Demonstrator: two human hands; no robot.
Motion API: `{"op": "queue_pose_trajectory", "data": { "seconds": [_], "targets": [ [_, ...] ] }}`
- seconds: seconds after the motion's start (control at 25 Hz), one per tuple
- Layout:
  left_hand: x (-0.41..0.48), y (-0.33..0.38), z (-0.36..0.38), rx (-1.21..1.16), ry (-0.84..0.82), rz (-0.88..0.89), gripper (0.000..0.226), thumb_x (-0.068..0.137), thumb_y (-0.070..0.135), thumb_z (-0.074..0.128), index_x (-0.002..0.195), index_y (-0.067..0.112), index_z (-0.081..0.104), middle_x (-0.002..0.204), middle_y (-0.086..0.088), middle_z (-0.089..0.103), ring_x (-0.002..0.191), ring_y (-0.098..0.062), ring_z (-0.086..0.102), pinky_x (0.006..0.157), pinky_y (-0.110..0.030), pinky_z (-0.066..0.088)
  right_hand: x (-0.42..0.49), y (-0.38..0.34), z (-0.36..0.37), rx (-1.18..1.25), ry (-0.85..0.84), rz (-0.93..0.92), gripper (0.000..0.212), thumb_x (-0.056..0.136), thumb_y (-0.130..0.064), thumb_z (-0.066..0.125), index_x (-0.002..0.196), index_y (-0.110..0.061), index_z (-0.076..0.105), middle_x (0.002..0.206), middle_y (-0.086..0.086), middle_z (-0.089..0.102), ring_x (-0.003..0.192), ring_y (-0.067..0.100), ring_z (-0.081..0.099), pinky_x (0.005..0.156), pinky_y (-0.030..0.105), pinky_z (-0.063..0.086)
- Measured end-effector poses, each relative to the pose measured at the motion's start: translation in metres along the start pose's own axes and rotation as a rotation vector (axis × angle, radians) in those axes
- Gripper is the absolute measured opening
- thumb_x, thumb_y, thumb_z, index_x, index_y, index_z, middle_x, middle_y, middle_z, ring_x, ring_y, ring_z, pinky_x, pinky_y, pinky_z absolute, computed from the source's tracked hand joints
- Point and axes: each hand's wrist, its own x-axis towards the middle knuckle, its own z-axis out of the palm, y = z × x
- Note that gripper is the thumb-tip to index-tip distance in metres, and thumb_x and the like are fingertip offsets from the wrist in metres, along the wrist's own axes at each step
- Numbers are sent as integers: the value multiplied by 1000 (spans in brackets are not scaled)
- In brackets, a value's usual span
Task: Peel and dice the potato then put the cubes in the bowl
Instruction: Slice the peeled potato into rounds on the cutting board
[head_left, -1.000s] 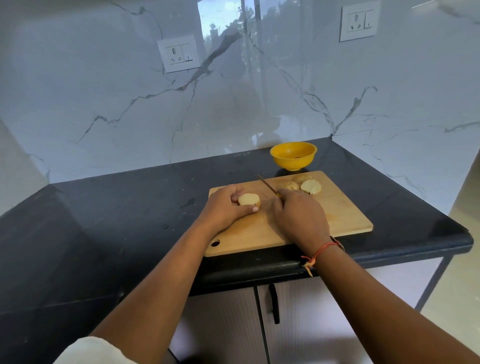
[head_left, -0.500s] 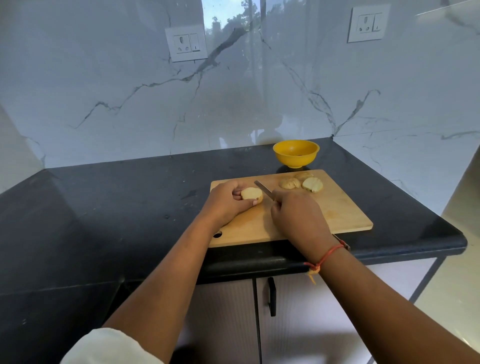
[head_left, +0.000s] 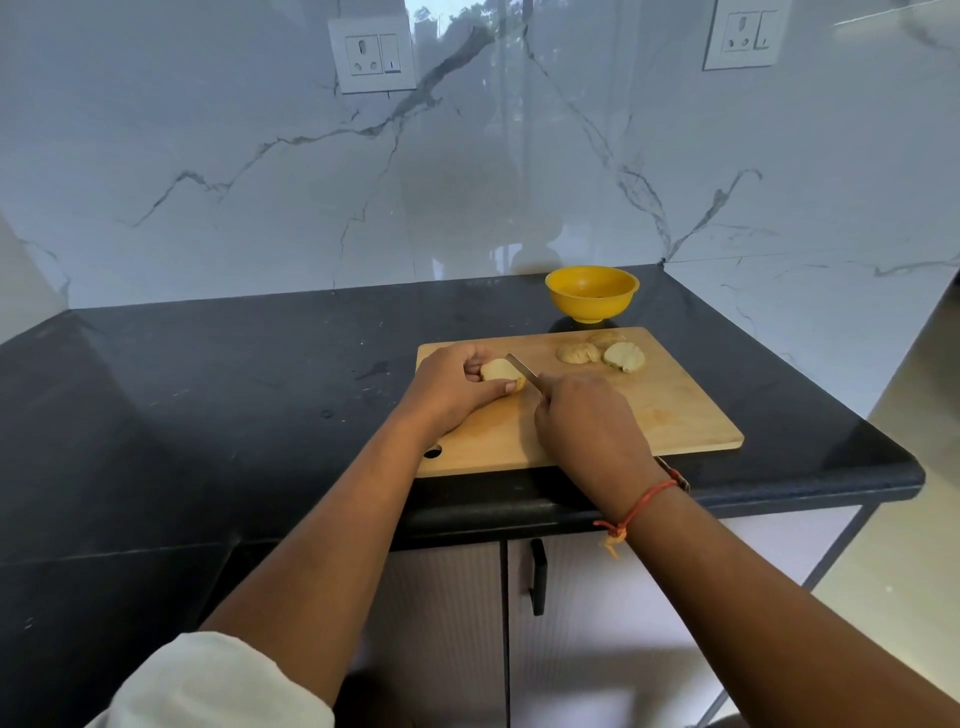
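We log the left hand pinching the potato on the board, the right hand gripping the knife at its right end, the bowl behind the board; risk: the rounded piece could roll and send the blade toward the thumb.

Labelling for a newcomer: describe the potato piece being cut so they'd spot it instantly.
On the black counter lies a wooden cutting board. At its far-left corner the left hand grips one potato piece. Unlike the loose pieces near the yellow bowl, the knife touches it.
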Motion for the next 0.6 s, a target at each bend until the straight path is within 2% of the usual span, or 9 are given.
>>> {"op": "queue_pose_trajectory", "data": {
  "seconds": [0.16,0.28,0.52,0.6],
  "targets": [
    [1,0,1,5,9,-7,64,78,39,84,133,18,59,124,5,65,105,-6,58,90,-22,48,1,-8,0,-52,-44,-23,25,102,-17,43,118,-16,62,107,3,66,97,17,62,79,27,47],
    [2,0,0,7,9,-11,64,77,39,84,133,19,59,123,6,65,102,-3,57,86,-19,47,0,-13,-3,-73,-72,-22,22,101,-14,44,115,-13,61,109,5,66,97,19,63,79,28,48],
    [4,-1,1,22,15,-8,64,77,39,84,132,18,59,124,5,65,107,-6,59,94,-24,50,-3,-25,-13,-161,-115,-57,29,103,-12,42,130,-6,52,117,9,64,103,21,65,79,29,50],
    [5,-1,1,26,17,-5,64,78,38,83,133,18,59,125,5,65,107,-6,59,94,-24,50,-1,-27,-17,-183,-139,-79,29,104,-12,41,130,-6,53,120,9,63,105,21,64,81,29,50]
  ]
}}
